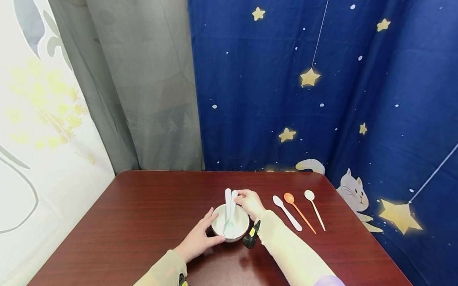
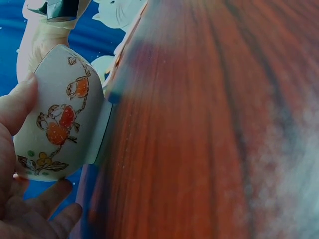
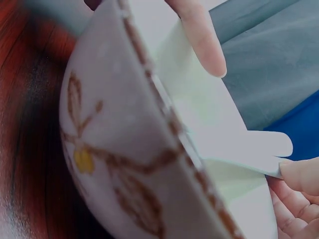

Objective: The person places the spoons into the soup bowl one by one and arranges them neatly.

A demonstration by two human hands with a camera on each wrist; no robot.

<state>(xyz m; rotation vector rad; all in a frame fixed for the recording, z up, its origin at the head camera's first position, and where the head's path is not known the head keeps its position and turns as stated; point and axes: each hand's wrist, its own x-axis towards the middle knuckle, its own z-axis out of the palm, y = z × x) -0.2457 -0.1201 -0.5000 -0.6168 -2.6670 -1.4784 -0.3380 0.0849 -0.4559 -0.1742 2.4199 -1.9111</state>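
Note:
A white bowl point(image 1: 242, 227) with a fruit-and-leaf pattern outside and a brown rim stands on the table in front of me. My left hand point(image 1: 200, 237) holds its left side, thumb at the near rim and fingers spread along the wall. Two white-handled spoons lean inside, handles toward the far rim; a pale green spoon head point(image 1: 229, 229) shows at the bottom. My right hand point(image 1: 251, 203) pinches the handle of the right-hand spoon point(image 1: 233, 202) between thumb and fingers. Beside it the other spoon point(image 1: 228, 197) rests untouched. In the right wrist view, the pinching fingertips point(image 3: 301, 174) are at the bowl's far rim.
Right of the bowl, a white spoon point(image 1: 288, 214), an orange spoon point(image 1: 299, 212) and a cream spoon point(image 1: 315, 208) lie side by side on the dark red wooden table point(image 1: 150, 210). Grey and blue star-patterned curtains point(image 1: 250, 91) hang behind the table's far edge.

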